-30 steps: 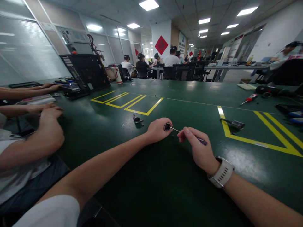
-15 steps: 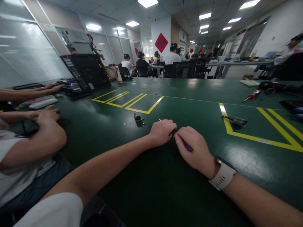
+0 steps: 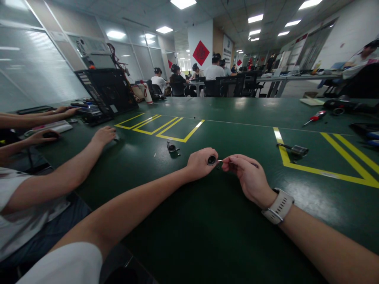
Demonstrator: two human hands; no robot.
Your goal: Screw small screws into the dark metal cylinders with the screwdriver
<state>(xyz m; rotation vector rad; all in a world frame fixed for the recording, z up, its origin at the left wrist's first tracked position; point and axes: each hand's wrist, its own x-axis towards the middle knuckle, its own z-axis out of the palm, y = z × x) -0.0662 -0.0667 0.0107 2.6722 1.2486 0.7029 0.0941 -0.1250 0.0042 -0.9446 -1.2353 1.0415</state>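
Part: the hollow round part (image 3: 211, 160) is in your left hand (image 3: 199, 163), over the middle of the table (image 3: 201, 232), mouth turned toward you.
Left grip: fingers wrapped around the part, clamped on it.
Right grip: your right hand (image 3: 248, 175) pinches the driver (image 3: 220, 160) by finger and thumb; most of its handle is hidden.
Driver tip: at the part's rim; contact cannot be told.
Step in hand: by my reading, you are working the driver at the rim.
Next move calls for: I'd judge a steady left grip, and the shaft lined up before you press or turn; a slip could skid it toward your left fingers.
Loose pieces: a dark bit (image 3: 218, 168) just below your hands; a metal cup (image 3: 171, 147) farther toward the far edge; a rod piece (image 3: 297, 150) on the right, across the yellow tape (image 3: 283, 157); a red screwdriver (image 3: 318, 115) nearer the far edge.
Surface: dark green, glossy with reflections, a thin seam running across.
Near-left edge: a co-worker's hand (image 3: 104, 135) on the table; a black case (image 3: 114, 86) toward the far-left corner.
Room: seated people (image 3: 214, 71) beyond the far edge, lit ceiling panels (image 3: 183, 4) above.
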